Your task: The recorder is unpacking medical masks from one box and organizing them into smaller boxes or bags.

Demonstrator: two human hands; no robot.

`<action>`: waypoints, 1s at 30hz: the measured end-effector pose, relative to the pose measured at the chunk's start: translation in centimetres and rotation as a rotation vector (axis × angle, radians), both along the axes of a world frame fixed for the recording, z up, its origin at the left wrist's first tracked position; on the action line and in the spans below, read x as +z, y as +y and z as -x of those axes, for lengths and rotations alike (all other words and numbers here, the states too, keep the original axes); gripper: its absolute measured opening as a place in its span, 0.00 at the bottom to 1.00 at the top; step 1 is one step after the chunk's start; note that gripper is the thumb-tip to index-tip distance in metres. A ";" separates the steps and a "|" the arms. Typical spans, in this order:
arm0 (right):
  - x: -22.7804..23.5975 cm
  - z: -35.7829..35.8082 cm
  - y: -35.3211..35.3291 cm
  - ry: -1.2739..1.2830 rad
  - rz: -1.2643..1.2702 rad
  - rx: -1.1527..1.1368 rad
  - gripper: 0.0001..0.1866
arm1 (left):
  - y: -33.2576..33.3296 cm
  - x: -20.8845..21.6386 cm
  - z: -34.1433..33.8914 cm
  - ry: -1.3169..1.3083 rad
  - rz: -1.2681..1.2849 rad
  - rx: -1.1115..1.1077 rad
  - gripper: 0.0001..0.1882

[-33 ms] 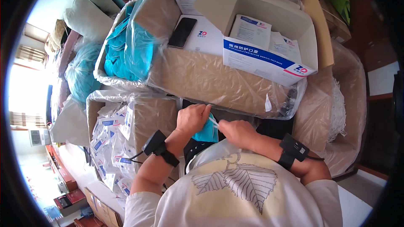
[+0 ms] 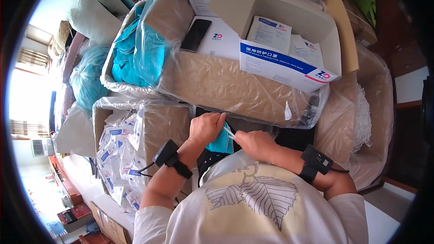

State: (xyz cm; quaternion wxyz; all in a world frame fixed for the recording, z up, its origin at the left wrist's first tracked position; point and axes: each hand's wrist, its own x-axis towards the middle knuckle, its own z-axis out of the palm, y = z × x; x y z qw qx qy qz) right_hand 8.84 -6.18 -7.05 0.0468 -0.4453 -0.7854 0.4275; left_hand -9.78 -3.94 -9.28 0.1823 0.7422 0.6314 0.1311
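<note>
In front of my body, a teal face mask [image 2: 219, 143] hangs below my hands, its lower part resting near my lap. White elastic straps [image 2: 229, 131] run from the mask and stretch taut between the two hands. My left hand [image 2: 207, 127] is closed with thumb and fingers pinched at the upper left end of the straps. Its fingertips partly cover the mask. My right hand [image 2: 255, 144] is closed too, gripping the lower right end of the straps. Both wrists carry black strapped-on devices.
Ahead stands a plastic-lined carton [image 2: 217, 79] bearing white boxes, a black phone [image 2: 196, 35] and an open box [image 2: 289, 65] of packets. Left are a carton of wrapped packets [image 2: 118, 153] and one of teal masks [image 2: 135, 58]. White straps [image 2: 361, 124] fill a carton at right.
</note>
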 end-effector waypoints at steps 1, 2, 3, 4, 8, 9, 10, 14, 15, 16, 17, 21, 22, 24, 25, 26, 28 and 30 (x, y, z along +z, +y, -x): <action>0.4 -0.3 -0.5 0.001 0.034 0.040 0.09 | 0.2 -0.8 0.9 0.033 0.020 0.010 0.19; 0.8 -0.9 -1.3 0.000 0.070 0.090 0.08 | 0.1 -4.1 3.4 0.173 -0.003 0.058 0.20; 1.1 -2.0 -2.1 -0.005 0.100 0.121 0.08 | 1.4 -3.6 6.9 0.336 0.217 0.263 0.21; 1.7 -3.7 -3.1 -0.048 0.116 0.137 0.07 | 1.3 -4.5 12.3 0.176 0.194 0.493 0.21; 3.5 -8.1 -1.6 0.108 0.058 -0.184 0.06 | 2.0 -3.2 18.5 -0.498 0.124 0.772 0.28; 4.0 -7.7 -0.3 0.214 0.050 -0.306 0.08 | 2.6 -4.4 17.8 -0.784 0.141 0.779 0.25; 4.3 -7.4 1.1 0.235 0.025 -0.386 0.09 | 3.2 1.8 10.4 -1.197 0.261 0.846 0.22; 7.5 -3.1 5.2 0.465 0.021 -0.366 0.13 | 2.8 0.9 5.8 -1.825 0.465 0.122 0.23; 8.9 -2.0 5.6 0.461 0.029 -0.321 0.14 | 2.6 2.6 3.8 -1.835 0.489 0.200 0.23; 9.2 -1.0 6.1 0.460 -0.090 -0.232 0.16 | 2.1 4.5 1.9 -1.843 0.512 0.278 0.23; 9.6 -0.1 6.5 0.457 -0.211 -0.144 0.17 | 1.9 5.5 1.1 -1.847 0.536 0.354 0.23; 8.7 2.7 6.1 0.323 -0.319 -0.023 0.23 | 1.1 4.1 1.0 -2.189 0.905 0.169 0.23; 7.4 3.0 5.6 0.266 -0.377 -0.058 0.23 | 0.7 5.3 0.2 -1.976 0.715 0.227 0.28; 6.3 3.4 5.3 0.282 -0.339 -0.072 0.22 | 0.5 6.0 -1.2 -1.955 0.655 0.207 0.31; 5.9 3.5 5.3 0.290 -0.320 -0.080 0.22 | 0.5 6.0 -1.4 -1.944 0.626 0.197 0.32; 5.6 3.3 5.4 0.298 -0.293 -0.074 0.21 | 0.5 5.8 -1.4 -1.999 0.670 0.181 0.33; 5.1 2.7 5.6 0.314 -0.238 -0.064 0.21 | 0.5 5.0 -1.1 -2.106 0.761 0.147 0.33; 3.9 2.3 5.3 0.334 -0.212 -0.028 0.18 | 1.2 2.9 0.5 -1.766 0.659 0.078 0.33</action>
